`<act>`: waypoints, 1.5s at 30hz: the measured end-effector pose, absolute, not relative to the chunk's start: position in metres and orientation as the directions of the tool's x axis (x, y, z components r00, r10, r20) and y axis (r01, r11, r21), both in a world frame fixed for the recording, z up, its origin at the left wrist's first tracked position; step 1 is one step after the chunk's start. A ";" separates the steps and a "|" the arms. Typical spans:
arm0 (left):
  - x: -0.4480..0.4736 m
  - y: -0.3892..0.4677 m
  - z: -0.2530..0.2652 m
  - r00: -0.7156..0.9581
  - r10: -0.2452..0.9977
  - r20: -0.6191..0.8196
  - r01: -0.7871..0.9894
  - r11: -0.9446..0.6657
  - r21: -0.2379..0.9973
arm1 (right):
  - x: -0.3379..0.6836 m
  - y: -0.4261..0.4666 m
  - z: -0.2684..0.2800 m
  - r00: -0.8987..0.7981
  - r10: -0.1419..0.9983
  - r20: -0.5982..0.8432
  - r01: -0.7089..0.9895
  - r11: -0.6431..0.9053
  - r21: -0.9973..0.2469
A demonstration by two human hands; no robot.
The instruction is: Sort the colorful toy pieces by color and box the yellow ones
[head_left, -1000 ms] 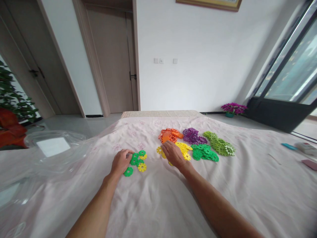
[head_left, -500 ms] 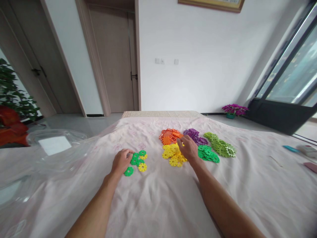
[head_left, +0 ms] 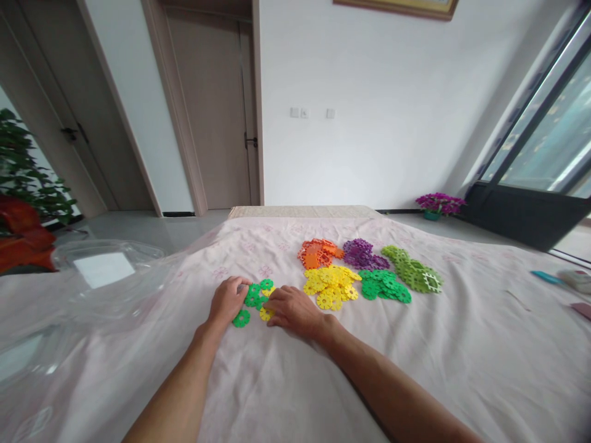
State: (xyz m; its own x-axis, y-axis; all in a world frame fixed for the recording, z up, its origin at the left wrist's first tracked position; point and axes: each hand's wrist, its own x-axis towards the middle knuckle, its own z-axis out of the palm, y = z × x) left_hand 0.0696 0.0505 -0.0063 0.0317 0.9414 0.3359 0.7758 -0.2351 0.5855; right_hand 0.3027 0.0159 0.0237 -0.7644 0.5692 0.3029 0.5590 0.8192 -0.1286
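My left hand rests on the cloth with fingers curved and apart, its tips against the left side of a small group of green slotted discs. One green disc lies apart, just below that hand. My right hand reaches over the group's right side. Its thumb and fingers are spread at a yellow slotted disc, partly covering it. Another yellow disc shows above, partly hidden. Right of my right hand is a pile of yellow discs.
Beyond the yellow pile lie orange pieces and purple pieces. Green discs and light-green pieces lie to the right. Clear plastic containers stand at left. A blue object lies far right on the pink cloth.
My right hand has moved left from the yellow pile to the small group of discs, uncovering the pile. My left hand has stayed in place.
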 end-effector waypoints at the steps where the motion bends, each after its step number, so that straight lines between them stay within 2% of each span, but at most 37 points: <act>1: 0.070 0.050 -0.006 0.033 0.942 0.334 0.777 -0.235 0.585 | 0.302 0.016 0.023 -0.767 0.568 0.299 0.561 0.819 -0.117; 5: 0.070 0.050 -0.006 0.041 0.942 0.332 0.773 -0.240 0.586 | 0.302 0.015 0.020 -0.746 0.583 0.322 0.583 0.805 -0.107; 9: 0.069 0.050 -0.007 0.045 0.940 0.339 0.771 -0.248 0.587 | 0.308 0.018 0.020 -0.654 0.673 0.344 0.655 0.732 -0.188; 14: 0.069 0.052 -0.008 0.042 0.948 0.316 0.761 -0.235 0.604 | 0.340 0.034 0.030 -0.347 0.810 0.473 0.760 0.539 -0.364; 17: 0.069 0.053 -0.009 0.040 0.950 0.310 0.757 -0.231 0.611 | 0.368 0.048 0.038 -0.113 0.838 0.534 0.823 0.380 -0.422; 21: 0.068 0.053 -0.011 0.044 0.943 0.329 0.766 -0.243 0.595 | 0.404 0.059 0.043 0.066 0.839 0.540 0.891 0.194 -0.411; 25: 0.067 0.054 -0.013 0.048 0.935 0.352 0.773 -0.258 0.579 | 0.421 0.061 0.040 0.128 0.820 0.558 0.951 0.058 -0.303; 28: 0.067 0.055 -0.013 0.062 0.927 0.370 0.784 -0.275 0.557 | 0.416 0.058 0.038 0.064 0.798 0.599 0.962 0.111 -0.250; 33: 0.075 0.054 -0.012 0.233 0.892 0.388 0.797 -0.404 0.449 | 0.377 0.048 0.034 -0.272 0.790 0.549 0.858 0.458 -0.234; 37: 0.079 0.053 -0.015 0.305 0.879 0.365 0.819 -0.438 0.371 | 0.342 0.036 0.027 -0.535 0.707 0.462 0.711 0.673 -0.206; 40: 0.079 0.053 -0.017 0.304 0.879 0.367 0.841 -0.428 0.331 | 0.322 0.030 0.023 -0.617 0.676 0.403 0.673 0.719 -0.174; 45: 0.078 0.052 -0.016 0.311 0.874 0.373 0.852 -0.430 0.297 | 0.306 0.028 0.019 -0.624 0.706 0.336 0.715 0.689 -0.119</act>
State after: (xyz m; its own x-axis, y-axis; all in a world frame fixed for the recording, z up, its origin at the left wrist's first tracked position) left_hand 0.0783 0.0524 -0.0155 0.3113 0.8742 0.3725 0.8523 -0.4302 0.2974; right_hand 0.3056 0.0285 0.0193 -0.6236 0.7057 0.3364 0.7151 0.6888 -0.1193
